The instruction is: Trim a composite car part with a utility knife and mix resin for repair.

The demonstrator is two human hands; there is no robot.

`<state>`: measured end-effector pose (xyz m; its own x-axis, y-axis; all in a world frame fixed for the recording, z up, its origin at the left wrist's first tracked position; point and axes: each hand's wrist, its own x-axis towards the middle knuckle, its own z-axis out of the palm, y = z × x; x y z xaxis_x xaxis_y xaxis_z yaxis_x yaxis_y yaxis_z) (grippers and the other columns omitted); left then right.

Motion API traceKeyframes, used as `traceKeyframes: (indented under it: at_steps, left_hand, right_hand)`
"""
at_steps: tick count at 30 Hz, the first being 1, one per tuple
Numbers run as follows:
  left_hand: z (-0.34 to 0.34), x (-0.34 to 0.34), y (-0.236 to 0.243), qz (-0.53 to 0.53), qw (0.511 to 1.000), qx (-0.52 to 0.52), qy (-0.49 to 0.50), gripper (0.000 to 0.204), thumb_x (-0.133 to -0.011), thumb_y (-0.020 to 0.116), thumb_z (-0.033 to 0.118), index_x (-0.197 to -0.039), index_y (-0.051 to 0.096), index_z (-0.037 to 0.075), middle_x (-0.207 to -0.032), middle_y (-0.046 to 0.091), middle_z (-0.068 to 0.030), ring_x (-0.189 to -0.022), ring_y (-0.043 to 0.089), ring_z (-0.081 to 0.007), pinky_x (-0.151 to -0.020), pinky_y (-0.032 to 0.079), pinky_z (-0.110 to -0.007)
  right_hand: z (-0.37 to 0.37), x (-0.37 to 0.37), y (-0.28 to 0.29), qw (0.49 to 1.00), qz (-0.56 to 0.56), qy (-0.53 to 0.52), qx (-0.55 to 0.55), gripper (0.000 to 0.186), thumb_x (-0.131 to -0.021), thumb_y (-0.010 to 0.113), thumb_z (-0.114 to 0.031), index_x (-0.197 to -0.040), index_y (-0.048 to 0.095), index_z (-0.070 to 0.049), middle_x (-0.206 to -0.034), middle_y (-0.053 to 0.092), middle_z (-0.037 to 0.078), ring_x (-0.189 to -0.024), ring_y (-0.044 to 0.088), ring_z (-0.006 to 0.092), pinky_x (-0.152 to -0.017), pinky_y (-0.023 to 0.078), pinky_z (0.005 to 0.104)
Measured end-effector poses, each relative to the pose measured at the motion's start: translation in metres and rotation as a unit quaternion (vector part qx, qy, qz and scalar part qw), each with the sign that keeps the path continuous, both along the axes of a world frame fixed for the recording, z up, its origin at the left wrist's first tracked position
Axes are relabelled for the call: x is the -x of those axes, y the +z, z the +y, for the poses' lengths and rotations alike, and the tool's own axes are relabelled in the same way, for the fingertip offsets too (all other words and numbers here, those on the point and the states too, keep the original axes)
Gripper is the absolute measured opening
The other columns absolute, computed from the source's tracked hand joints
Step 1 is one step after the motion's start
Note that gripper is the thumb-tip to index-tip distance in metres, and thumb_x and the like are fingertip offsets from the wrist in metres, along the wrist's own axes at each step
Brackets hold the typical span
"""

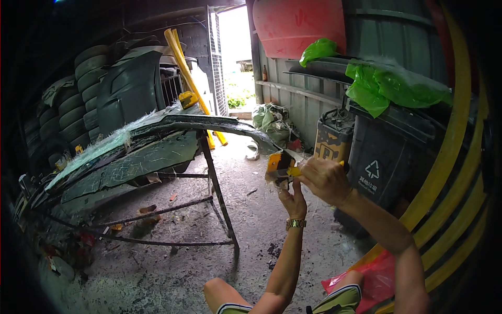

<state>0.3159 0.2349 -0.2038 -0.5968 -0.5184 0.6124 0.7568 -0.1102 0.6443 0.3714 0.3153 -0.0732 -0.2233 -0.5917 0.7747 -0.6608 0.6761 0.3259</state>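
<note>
My left hand [292, 201], wearing a metal watch, is raised at the centre right with its fingers closed on the underside of a small orange-and-dark piece [277, 167] with frayed, pale bits at its lower edge. Just right of it, my right hand [327, 180] grips a yellow-handled tool [295, 171] that reaches to that piece; its working end is too unclear to make out. Behind the piece, a long curved panel [94, 165] with shaggy pale fibre along its top rests on a dark metal stand [211, 186].
Stacked tyres [86, 78] and a dark panel [128, 89] line the left, near leaning yellow bars [178, 49]. An open doorway [235, 63] is behind. Bins [374, 167] with green plastic [381, 86] stand right, beside curved yellow bars [439, 186] and red plastic [379, 282] over the concrete floor [172, 272].
</note>
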Motion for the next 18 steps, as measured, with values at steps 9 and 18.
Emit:
traceKeyframes:
  at_steps: [9, 18]
  left_hand:
    - [0.005, -0.009, 0.011, 0.016, 0.998, -0.066, 0.004, 0.025, -0.089, 0.059, 0.017, -0.106, 0.058, -0.001, -0.1, 0.062, -0.01, -0.093, 0.056, -0.0193, -0.083, 0.042, -0.034]
    - [0.002, -0.014, 0.014, 0.008, 0.997, -0.077, -0.008, 0.026, -0.089, 0.06, 0.02, -0.104, 0.061, -0.001, -0.102, 0.062, -0.0094, -0.094, 0.054, -0.0173, -0.084, 0.041, -0.032]
  right_hand:
    - [0.004, 0.003, 0.017, 0.999, 0.02, 0.03, -0.034, 0.017, -0.075, 0.066, -0.017, -0.083, 0.055, -0.007, -0.068, 0.054, 0.004, -0.061, 0.062, 0.0189, -0.052, 0.048, 0.0323]
    - [0.009, 0.003, 0.034, 0.999, 0.02, 0.025, -0.041, 0.026, -0.073, 0.071, -0.024, -0.087, 0.059, -0.006, -0.069, 0.055, 0.004, -0.06, 0.061, 0.0201, -0.053, 0.048, 0.0324]
